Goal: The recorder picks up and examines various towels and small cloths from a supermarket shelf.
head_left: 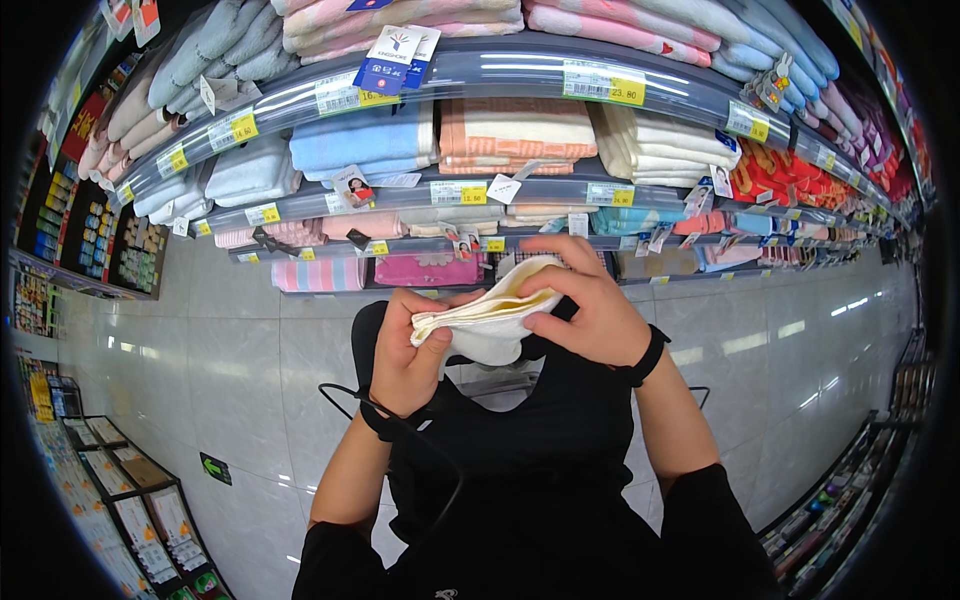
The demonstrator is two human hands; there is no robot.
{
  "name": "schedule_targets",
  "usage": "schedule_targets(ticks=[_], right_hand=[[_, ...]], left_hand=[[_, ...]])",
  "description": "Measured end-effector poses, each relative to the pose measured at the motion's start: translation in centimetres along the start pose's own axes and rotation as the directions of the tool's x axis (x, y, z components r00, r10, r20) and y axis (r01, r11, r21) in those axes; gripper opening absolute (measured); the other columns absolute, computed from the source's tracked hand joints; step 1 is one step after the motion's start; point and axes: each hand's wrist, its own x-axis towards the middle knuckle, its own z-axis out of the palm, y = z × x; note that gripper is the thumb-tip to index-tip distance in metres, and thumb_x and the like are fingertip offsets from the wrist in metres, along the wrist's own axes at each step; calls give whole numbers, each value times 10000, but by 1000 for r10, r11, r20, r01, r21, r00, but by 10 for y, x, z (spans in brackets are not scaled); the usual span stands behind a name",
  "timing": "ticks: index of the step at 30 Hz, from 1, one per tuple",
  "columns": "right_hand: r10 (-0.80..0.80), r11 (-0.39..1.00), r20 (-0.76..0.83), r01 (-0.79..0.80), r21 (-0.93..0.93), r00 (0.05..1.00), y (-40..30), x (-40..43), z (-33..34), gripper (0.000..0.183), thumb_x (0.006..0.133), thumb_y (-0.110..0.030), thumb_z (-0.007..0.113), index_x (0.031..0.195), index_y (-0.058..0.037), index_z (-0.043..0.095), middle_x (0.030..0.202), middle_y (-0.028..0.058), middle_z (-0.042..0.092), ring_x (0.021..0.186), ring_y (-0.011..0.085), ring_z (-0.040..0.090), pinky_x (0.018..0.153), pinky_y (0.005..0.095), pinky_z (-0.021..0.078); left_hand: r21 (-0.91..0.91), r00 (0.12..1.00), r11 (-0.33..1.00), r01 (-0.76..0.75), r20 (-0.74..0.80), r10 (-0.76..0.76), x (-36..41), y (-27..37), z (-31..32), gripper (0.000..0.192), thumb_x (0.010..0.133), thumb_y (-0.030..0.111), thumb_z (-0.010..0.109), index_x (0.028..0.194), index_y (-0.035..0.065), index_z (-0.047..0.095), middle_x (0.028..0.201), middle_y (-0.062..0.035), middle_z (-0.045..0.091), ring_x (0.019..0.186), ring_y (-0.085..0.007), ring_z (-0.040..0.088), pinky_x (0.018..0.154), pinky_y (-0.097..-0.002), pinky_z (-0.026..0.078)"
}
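Note:
A folded cream-white towel (487, 330) is held up between both hands, in front of the lower shelves. My left hand (409, 352) pinches its layered left end, thumb on the near side. At the towel's other end, my right hand (592, 304) has fingers on the upper layers and the thumb at the near edge. Between the hands the folds gape slightly. Black bands circle both wrists, and a cable runs from the left one.
Ahead, shelves hold folded towels: a blue stack (360, 142), an orange-and-cream stack (517, 135) and a cream stack (660, 142). Price labels line the shelf edge (495, 71), where a hang tag (390, 56) dangles. Grey tile floor (232, 375) surrounds me. Boxed goods (142, 525) stand at lower left.

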Motion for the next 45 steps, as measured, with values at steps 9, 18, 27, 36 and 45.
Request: schedule_targets(ticks=[9, 18, 27, 36, 45], right_hand=[[143, 956, 29, -146, 255, 989, 12, -14, -3, 241, 811, -108, 795, 981, -62, 631, 1245, 112, 654, 1119, 328, 648, 969, 381, 507], [21, 996, 109, -31, 88, 994, 7, -11, -7, 255, 789, -91, 788, 1029, -82, 702, 1258, 90, 631, 1170, 301, 616, 950, 383, 516], [-46, 987, 102, 61, -148, 994, 6, -2, -24, 231, 775, -142, 817, 933, -39, 683, 982, 84, 701, 862, 306, 693, 755, 393, 557], [-51, 997, -202, 64, 54, 978, -14, 1, -31, 216, 735, 15, 802, 872, -10, 637, 975, 138, 701, 841, 302, 698, 731, 341, 552], [-155, 970, -180, 115, -214, 971, -17, -6, -53, 200, 717, 4, 805, 814, -25, 632, 876, 128, 701, 746, 287, 699, 645, 319, 540]], left_hand=[[14, 999, 999, -37, 18, 37, 4, 5, -12, 245, 1032, 134, 616, 1118, 37, 407, 1272, -290, 652, 1222, -299, 632, 1045, -363, 469], [3, 999, 999, -34, 26, 34, 7, 12, -13, 237, 1027, 134, 622, 1118, 32, 428, 1266, -278, 662, 1222, -281, 633, 1052, -372, 471], [155, 999, 988, 21, 34, -26, 14, 17, -36, 241, 976, -2, 646, 1128, 37, 463, 1187, -163, 689, 1105, -171, 647, 957, -304, 502], [239, 999, 970, -50, 22, 46, 24, 31, -22, 300, 886, -102, 693, 1051, 42, 487, 1089, -178, 711, 1036, -213, 696, 915, -327, 547], [325, 996, 941, -92, 28, 87, 31, 38, -5, 265, 865, -96, 708, 1069, 13, 579, 1046, -121, 708, 966, -154, 681, 838, -281, 534]])
